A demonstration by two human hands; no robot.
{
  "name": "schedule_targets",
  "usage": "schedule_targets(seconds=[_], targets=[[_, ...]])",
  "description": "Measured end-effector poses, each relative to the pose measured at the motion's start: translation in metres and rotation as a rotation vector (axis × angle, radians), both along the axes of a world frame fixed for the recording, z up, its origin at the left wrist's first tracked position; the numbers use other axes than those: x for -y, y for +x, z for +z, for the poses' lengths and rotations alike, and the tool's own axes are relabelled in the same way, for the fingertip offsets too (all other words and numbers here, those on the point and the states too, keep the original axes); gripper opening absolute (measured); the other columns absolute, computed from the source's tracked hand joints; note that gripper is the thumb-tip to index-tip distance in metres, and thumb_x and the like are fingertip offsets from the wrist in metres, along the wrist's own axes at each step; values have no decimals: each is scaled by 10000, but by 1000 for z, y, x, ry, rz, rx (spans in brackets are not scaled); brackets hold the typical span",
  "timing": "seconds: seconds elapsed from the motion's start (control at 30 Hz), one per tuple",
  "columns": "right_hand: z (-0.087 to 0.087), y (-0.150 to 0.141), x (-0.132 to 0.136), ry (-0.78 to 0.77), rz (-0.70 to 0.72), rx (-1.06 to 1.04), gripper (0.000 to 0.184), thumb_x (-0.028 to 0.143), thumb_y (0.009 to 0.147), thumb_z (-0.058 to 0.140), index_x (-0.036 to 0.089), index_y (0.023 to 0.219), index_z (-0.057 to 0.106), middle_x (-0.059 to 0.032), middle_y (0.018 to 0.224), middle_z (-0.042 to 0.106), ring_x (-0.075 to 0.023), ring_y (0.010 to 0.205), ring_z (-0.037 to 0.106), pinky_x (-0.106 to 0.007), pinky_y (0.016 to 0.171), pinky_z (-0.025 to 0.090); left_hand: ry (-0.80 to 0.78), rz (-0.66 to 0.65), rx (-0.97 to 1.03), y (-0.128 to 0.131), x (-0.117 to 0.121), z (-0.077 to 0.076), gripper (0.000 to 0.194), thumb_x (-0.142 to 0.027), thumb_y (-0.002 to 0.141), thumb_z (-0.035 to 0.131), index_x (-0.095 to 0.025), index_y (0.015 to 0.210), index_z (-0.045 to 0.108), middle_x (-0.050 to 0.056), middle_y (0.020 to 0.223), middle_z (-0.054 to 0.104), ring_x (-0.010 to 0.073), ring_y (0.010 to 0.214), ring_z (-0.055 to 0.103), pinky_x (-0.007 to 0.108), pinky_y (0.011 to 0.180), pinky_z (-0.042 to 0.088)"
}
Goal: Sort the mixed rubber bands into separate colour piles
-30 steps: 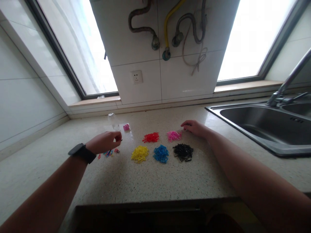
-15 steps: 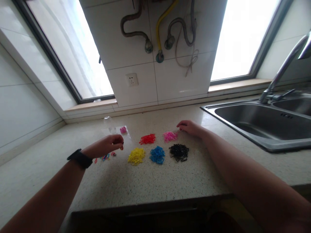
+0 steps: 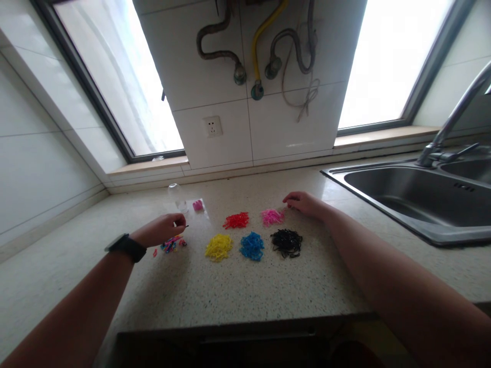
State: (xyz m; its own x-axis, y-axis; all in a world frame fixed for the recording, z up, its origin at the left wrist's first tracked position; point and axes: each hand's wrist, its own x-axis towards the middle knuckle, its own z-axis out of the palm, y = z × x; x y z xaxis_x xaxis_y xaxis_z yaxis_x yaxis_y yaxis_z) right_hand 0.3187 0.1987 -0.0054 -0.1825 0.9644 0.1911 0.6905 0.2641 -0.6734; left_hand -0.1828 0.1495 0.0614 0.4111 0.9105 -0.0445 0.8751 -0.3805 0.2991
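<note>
Five small heaps of rubber bands lie on the speckled counter [image 3: 245,286]: red [image 3: 237,220], pink [image 3: 272,216], yellow [image 3: 218,247], blue [image 3: 252,245] and black [image 3: 286,242]. My left hand [image 3: 160,229], with a dark watch on its wrist, hovers over a small mixed-colour pile of bands [image 3: 171,244]; its fingers are pinched on a thin dark band. My right hand [image 3: 305,202] rests on the counter just right of the pink heap, fingers curled, and whether it holds anything is hidden.
A clear plastic bottle [image 3: 177,197] lies behind my left hand beside a clear bag holding something pink [image 3: 198,205]. A steel sink [image 3: 414,199] with a tap [image 3: 450,130] fills the right. Wall socket [image 3: 213,125], hoses and windows stand behind.
My left hand has drawn back slightly towards the mixed pile, still pinching the dark band. My right hand has stayed by the pink heap. The view has shifted a little.
</note>
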Motion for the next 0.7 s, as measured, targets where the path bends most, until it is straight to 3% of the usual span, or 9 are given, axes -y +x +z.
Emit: schedule_targets(seconds=[0.3, 0.7], targets=[[1, -2, 1, -5, -12, 14, 292, 336, 829, 559, 180, 996, 741, -44, 800, 716, -137, 607, 564, -269, 611, 437, -60, 75, -43, -13, -9, -4, 297, -429, 789, 455, -174, 827, 603, 29, 780, 621, 182, 722, 537, 286, 665, 397], [-1, -1, -1, -9, -6, 0, 294, 318, 829, 547, 164, 994, 735, -45, 790, 711, -132, 603, 557, -261, 605, 434, -117, 68, 77, -13, -10, -8, 353, -480, 793, 384, -176, 848, 554, 51, 841, 603, 224, 816, 543, 339, 772, 454]])
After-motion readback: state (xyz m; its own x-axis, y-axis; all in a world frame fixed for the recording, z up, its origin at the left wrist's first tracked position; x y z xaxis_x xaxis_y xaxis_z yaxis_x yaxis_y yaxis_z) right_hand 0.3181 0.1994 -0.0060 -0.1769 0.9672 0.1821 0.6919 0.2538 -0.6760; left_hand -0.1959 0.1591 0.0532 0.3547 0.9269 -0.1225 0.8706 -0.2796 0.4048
